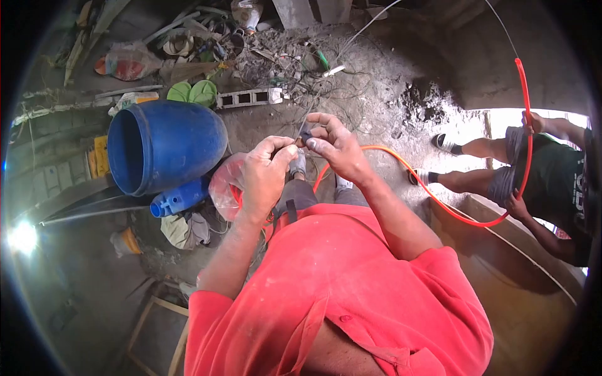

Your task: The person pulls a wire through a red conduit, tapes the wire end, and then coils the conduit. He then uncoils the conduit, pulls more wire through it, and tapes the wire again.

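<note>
My left hand (263, 172) is closed in a pinch, thumb and fingertips on the end of a thin grey cable (305, 120) in front of my chest. Close beside it, my right hand (338, 150) pinches a small dark piece (306, 135), which looks like a bit of black tape; its exact kind is too small to make out. The fingertips of both hands nearly meet there. An orange tube (392, 152) passes behind my right forearm and curves to the right. A co-worker holds its far part in two hands, and a thin wire (501, 26) sticks out of its upper end.
A blue barrel (182, 144) lies on its side at left, with a blue jug (182, 199) and a clear plastic bag (227, 188) nearby. Rubble, a concrete block (248, 98) and loose wires cover the floor ahead. The co-worker (552, 169) stands at right by a low wall.
</note>
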Demonstrator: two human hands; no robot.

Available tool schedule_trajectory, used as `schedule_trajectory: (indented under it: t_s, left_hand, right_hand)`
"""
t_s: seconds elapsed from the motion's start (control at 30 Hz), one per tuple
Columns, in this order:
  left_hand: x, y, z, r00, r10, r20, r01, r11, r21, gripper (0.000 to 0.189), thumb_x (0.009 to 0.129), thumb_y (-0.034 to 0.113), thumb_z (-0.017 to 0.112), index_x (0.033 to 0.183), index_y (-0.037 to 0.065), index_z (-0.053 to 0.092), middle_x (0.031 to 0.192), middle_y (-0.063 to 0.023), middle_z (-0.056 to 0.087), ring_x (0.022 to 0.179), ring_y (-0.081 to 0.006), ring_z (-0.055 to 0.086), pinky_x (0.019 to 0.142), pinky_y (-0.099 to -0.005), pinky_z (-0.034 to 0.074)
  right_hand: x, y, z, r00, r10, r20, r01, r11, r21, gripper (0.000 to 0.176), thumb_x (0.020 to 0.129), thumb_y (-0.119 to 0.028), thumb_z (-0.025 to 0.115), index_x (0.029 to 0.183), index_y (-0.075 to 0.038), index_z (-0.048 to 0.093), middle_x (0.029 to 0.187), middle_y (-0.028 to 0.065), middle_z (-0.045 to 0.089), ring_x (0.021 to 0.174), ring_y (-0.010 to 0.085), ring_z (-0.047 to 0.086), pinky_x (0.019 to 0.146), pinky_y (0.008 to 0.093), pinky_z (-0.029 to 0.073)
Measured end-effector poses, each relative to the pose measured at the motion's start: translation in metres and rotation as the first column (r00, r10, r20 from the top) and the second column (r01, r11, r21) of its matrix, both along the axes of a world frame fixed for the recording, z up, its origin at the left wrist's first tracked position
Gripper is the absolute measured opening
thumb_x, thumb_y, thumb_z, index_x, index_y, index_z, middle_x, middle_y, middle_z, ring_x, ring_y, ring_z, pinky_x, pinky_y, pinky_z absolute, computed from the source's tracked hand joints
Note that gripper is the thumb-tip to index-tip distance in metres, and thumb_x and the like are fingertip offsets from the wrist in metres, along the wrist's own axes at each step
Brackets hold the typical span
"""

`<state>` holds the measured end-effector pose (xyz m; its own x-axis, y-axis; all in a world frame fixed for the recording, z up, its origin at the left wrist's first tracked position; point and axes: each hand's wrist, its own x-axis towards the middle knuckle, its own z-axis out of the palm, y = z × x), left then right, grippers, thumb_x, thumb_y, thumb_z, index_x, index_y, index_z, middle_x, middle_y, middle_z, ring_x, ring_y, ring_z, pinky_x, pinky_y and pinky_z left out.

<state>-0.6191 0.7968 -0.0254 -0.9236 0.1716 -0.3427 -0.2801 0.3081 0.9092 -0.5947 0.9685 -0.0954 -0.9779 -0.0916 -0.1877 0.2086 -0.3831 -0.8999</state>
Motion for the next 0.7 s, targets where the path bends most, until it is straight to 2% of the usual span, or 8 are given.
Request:
schedule_trajectory:
  t_s: [0.07,0.17,0.23,0.33,0.47,0.53,0.63,0.7]
  left_hand:
    - [-0.005,-0.004,0.004,0.997,-0.047,0.055,0.048,0.999,-0.008,0.012,0.088,0.008,0.065,0.096,-0.001,0.068,0.082,-0.0034,0.067,0.067,-0.0037,0.057,0.060,-0.0192,0.045]
    - [-0.008,-0.007,0.003,0.981,-0.123,0.150,0.129,0.991,-0.034,0.020,0.087,0.007,0.066,0.105,-0.002,0.064,0.082,-0.0032,0.066,0.064,-0.0037,0.055,0.056,-0.0183,0.044]
    - [-0.006,-0.011,-0.005,0.984,-0.084,0.160,0.062,0.988,0.142,0.033,0.087,0.006,0.066,0.117,-0.004,0.057,0.079,-0.0029,0.065,0.060,-0.0038,0.054,0.054,-0.0171,0.043]
    - [-0.006,-0.009,0.003,0.978,-0.069,0.198,0.033,0.984,0.178,0.043,0.087,0.005,0.066,0.125,-0.005,0.050,0.078,-0.0028,0.064,0.058,-0.0035,0.052,0.053,-0.0162,0.043]
    - [-0.003,-0.015,-0.007,0.975,-0.069,0.213,0.039,0.989,0.141,0.034,0.087,0.006,0.066,0.118,-0.005,0.057,0.078,-0.0034,0.065,0.059,-0.0034,0.053,0.053,-0.0173,0.043]
    - [-0.002,-0.016,-0.012,0.985,-0.078,0.153,0.070,0.996,0.054,0.023,0.088,0.007,0.066,0.108,-0.004,0.063,0.079,-0.0040,0.066,0.059,-0.0034,0.053,0.053,-0.0182,0.044]
    - [0.000,-0.016,-0.011,0.991,-0.075,0.113,0.070,0.997,0.045,0.015,0.089,0.008,0.065,0.099,-0.002,0.066,0.080,-0.0036,0.066,0.060,-0.0032,0.053,0.055,-0.0183,0.044]
    - [-0.001,-0.017,-0.011,0.993,-0.055,0.108,0.054,0.998,0.012,0.016,0.089,0.008,0.064,0.101,-0.002,0.065,0.080,-0.0031,0.066,0.061,-0.0032,0.053,0.055,-0.0182,0.043]
  right_hand:
    - [0.001,-0.006,0.006,0.999,0.023,-0.025,-0.019,0.986,0.165,0.042,0.092,-0.003,0.057,0.132,0.000,0.045,0.103,0.0105,0.066,0.096,0.0167,0.064,0.088,0.0313,0.050]
    - [-0.002,-0.008,0.003,0.991,0.092,-0.093,-0.067,0.968,0.243,0.047,0.090,-0.001,0.058,0.135,0.000,0.043,0.100,0.0115,0.067,0.095,0.0181,0.064,0.088,0.0331,0.050]
    - [-0.005,-0.005,0.005,0.987,0.135,-0.088,-0.109,0.963,0.248,0.052,0.090,-0.001,0.058,0.139,0.000,0.041,0.098,0.0120,0.068,0.093,0.0183,0.065,0.086,0.0332,0.051]
    - [-0.006,0.001,0.016,0.971,0.221,-0.093,-0.185,0.937,0.296,0.061,0.089,-0.001,0.060,0.144,-0.001,0.035,0.094,0.0132,0.069,0.089,0.0200,0.065,0.083,0.0341,0.051]
    - [-0.006,0.002,0.022,0.943,0.304,-0.139,-0.211,0.864,0.458,0.068,0.089,-0.003,0.062,0.148,-0.002,0.029,0.093,0.0159,0.070,0.085,0.0247,0.066,0.081,0.0362,0.051]
    - [-0.003,0.001,0.022,0.944,0.306,-0.121,-0.221,0.862,0.456,0.069,0.089,-0.004,0.062,0.149,-0.003,0.029,0.095,0.0167,0.070,0.087,0.0260,0.067,0.081,0.0366,0.051]
    - [0.001,-0.001,0.021,0.949,0.300,-0.095,-0.226,0.861,0.455,0.070,0.089,-0.004,0.063,0.149,-0.004,0.028,0.099,0.0179,0.070,0.090,0.0271,0.067,0.082,0.0372,0.051]
    - [0.004,0.000,0.018,0.953,0.291,-0.085,-0.223,0.862,0.455,0.070,0.089,-0.005,0.063,0.149,-0.005,0.029,0.100,0.0184,0.071,0.091,0.0269,0.068,0.083,0.0372,0.051]
